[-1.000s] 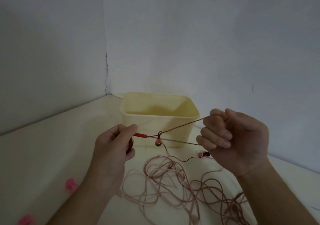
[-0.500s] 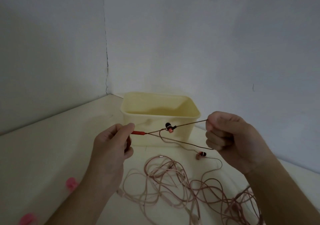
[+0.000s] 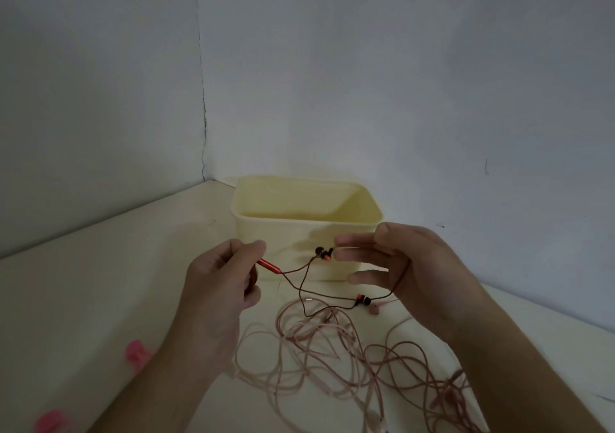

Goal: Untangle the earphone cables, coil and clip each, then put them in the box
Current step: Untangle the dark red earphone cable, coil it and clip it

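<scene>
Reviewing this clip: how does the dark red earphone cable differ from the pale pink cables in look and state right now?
The dark red earphone cable is thin, dark and held in the air between the left hand and right hand; the pale pink cables are lighter and lie on the table. The red one hangs in a few loose loops; the pink ones form a dense tangle. Neither is in the box.

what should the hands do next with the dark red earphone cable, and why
Probably start winding the dark red cable into loops around the right hand. It hangs slack between the hands, apparently free of the pink tangle on the table. The left hand pinches the plug end, the right holds an earbud, and nothing is coiled yet. The box waits behind.
</scene>
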